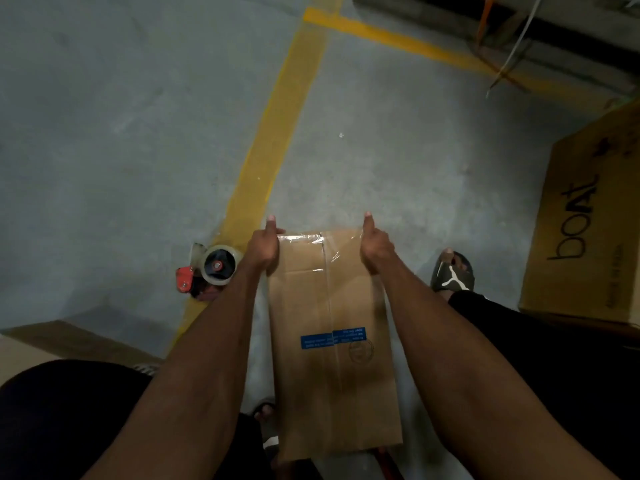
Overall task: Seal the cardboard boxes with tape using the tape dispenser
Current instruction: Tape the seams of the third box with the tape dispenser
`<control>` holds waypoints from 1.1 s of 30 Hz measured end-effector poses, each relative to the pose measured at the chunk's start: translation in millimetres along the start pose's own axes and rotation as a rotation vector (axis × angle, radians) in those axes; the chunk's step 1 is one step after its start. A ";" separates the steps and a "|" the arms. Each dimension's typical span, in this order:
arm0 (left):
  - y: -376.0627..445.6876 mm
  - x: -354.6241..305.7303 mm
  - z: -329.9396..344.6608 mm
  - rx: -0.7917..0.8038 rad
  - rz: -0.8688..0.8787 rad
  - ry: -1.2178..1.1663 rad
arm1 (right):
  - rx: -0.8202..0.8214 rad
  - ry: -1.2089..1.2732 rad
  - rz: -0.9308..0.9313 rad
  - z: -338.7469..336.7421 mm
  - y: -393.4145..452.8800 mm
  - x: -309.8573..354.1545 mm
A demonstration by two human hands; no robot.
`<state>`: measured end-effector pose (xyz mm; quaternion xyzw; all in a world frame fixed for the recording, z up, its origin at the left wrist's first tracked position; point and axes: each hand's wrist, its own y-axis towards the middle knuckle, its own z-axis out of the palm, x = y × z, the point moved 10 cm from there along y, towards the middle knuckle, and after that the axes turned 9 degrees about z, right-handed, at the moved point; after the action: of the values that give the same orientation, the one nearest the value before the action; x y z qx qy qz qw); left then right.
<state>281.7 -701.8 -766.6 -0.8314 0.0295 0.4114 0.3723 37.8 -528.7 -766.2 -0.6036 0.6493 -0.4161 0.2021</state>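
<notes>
Head view: left hand (264, 250) and right hand (374, 247) grip the cardboard box (332, 344), tape dispenser (207, 270) beside it.

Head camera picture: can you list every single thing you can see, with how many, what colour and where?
cardboard box: one, brown, on the floor between the arms, clear tape along its far end
tape dispenser: one, red with a clear roll, on the floor left of the box
large box: one, brown, black lettering, far right
floor lines: yellow, on grey concrete
sandal: one, black, right of the box
left hand: grips the box's far left corner, thumb up
right hand: grips the far right corner, thumb up
</notes>
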 end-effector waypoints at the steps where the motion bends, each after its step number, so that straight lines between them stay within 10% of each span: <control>1: -0.6 -1.3 -6.3 0.015 -0.027 0.224 | -0.118 -0.119 0.029 -9.6 -4.8 1.0; 4: -5.6 -35.7 -20.1 -0.008 0.051 0.768 | -0.439 -0.437 -0.338 -17.9 -48.7 55.9; 8: -7.0 -80.8 15.7 0.024 0.351 0.721 | -0.067 -0.470 -0.843 67.4 -108.2 104.6; 15: -29.4 -58.9 13.8 0.006 0.533 0.802 | -0.281 -0.800 -0.844 39.6 -80.3 77.5; 26: 4.4 2.1 5.5 0.029 0.255 -0.116 | -0.085 -0.110 -0.673 -8.7 -24.0 61.8; 33: 14.6 17.5 15.6 0.141 0.129 -0.124 | 0.122 0.087 -0.522 4.4 2.5 47.1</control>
<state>277.7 -697.8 -793.7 -0.7725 0.0888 0.4820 0.4037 30.6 -575.1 -759.4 -0.7188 0.4534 -0.5182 0.0959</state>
